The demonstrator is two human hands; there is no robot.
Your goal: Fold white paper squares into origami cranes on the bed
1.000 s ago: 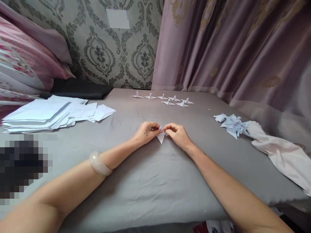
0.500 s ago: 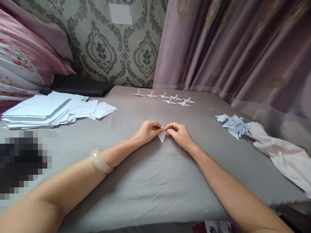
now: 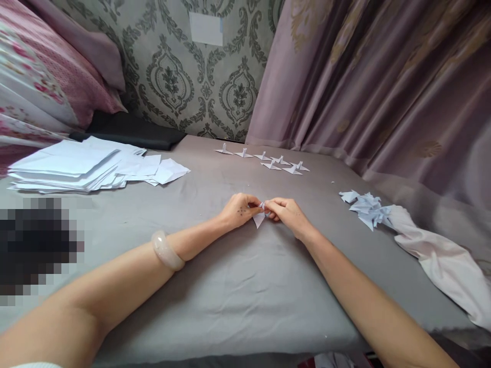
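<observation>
A small white origami crane [image 3: 258, 220] is pinched between my hands above the grey cloth, one wing pointing down toward me. My left hand [image 3: 242, 210] closes thumb and fingers on its left side. My right hand [image 3: 287, 213] pinches its right upper part, and those fingers cover much of the folds. On the far side of the table stand several folded white paper cranes [image 3: 271, 164] in two rough rows, wings spread flat.
At the left lies a pile of white paper sheets [image 3: 65, 163] beside a folded black cloth [image 3: 130, 130]. A heap of pale blue folded paper [image 3: 368, 208] sits at the right, touching a whitish cloth [image 3: 429, 250]. Curtains [image 3: 345, 92] hang behind the table.
My right hand has turned, its fingers now curled more tightly at the paper's upper right. My left hand keeps its pinch. The whole view has tilted slightly.
</observation>
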